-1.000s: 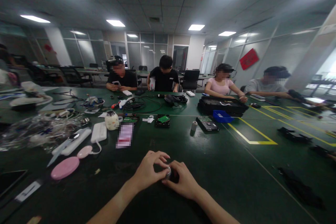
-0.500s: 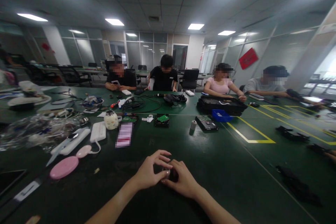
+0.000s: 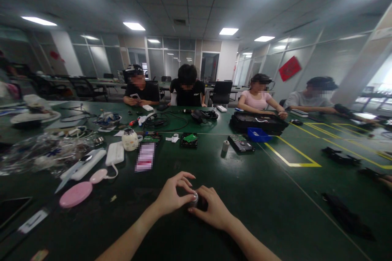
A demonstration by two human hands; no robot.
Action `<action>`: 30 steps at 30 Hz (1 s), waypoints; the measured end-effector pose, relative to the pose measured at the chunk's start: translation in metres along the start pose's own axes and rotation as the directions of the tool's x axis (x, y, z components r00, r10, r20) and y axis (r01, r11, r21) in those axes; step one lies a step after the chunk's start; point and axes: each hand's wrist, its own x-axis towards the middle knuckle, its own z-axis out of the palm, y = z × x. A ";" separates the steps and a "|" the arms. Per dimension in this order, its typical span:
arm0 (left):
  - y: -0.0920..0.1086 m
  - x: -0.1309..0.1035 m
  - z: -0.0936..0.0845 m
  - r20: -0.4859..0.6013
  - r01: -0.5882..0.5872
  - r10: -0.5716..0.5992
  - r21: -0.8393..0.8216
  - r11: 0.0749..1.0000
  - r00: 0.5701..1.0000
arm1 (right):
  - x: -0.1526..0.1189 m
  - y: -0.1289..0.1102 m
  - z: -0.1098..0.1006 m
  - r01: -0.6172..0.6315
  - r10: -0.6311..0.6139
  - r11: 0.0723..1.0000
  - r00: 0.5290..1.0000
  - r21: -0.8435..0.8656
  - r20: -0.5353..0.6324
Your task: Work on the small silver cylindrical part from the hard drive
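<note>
A small silver cylinder with a rounded, shiny top (image 3: 194, 200) stands between my two hands, low over the table; its lower part is mostly hidden. My left hand (image 3: 173, 195) pinches its top with thumb and index finger, the other fingers raised and curled. From the other side my right hand (image 3: 213, 207) curves around the lower part, thumb in front and fingers behind. Farther up the table another metal cylinder (image 3: 226, 146), like a battery cell, stands upright beside a hard drive (image 3: 241, 144).
The green table (image 3: 275, 220) carries a pink round lid (image 3: 76, 194), a white power strip (image 3: 114, 153), a cream mug (image 3: 130, 139), a blurred pink-white sheet (image 3: 145, 157), a blue tray (image 3: 258, 134) and a black case (image 3: 259, 122). Several people sit across it.
My left fingers have shifted slightly and my right hand has loosened a little, so more of the silver cylinder shows. Across the table, the middle person has bent lower.
</note>
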 end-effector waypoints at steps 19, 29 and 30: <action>-0.064 0.008 -0.011 -0.092 0.120 -0.100 0.251 0.961 0.991 | -0.002 -0.006 -0.006 -0.016 0.016 0.999 1.000 0.028 0.003; -0.060 0.009 -0.007 -0.069 0.095 -0.083 0.194 0.976 0.994 | -0.001 -0.003 -0.002 -0.005 0.006 0.999 1.000 0.038 -0.030; -0.056 0.009 -0.006 -0.076 0.088 -0.076 0.167 0.982 0.994 | -0.001 -0.003 -0.002 -0.004 0.005 0.999 0.999 0.041 -0.034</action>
